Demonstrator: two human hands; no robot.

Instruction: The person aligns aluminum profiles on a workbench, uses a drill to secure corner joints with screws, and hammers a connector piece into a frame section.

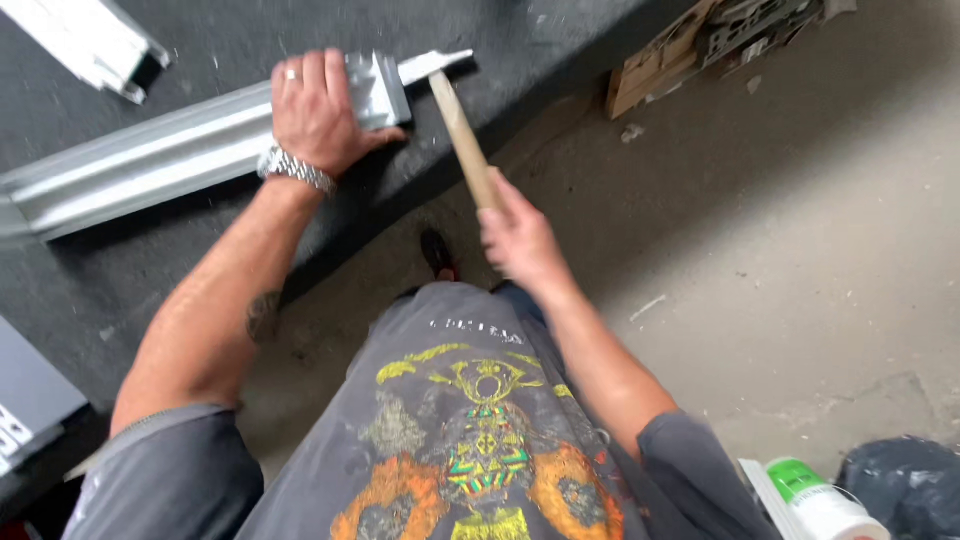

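My left hand (318, 112) presses flat on the white profile (180, 150) at upper left on the dark worktop (90, 280); right hand (520, 240) (blurred) grips the hammer (455, 120) handle, head touching the profile's end.

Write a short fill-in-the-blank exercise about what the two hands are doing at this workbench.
1. The left hand presses down on a long ____ profile lying on the dark workbench.
2. The right hand grips a hammer by its ____ handle.
3. The left wrist wears a metal ____.
4. The hammer's head sits at the profile's ____.

Missing words: metal; wooden; watch; end
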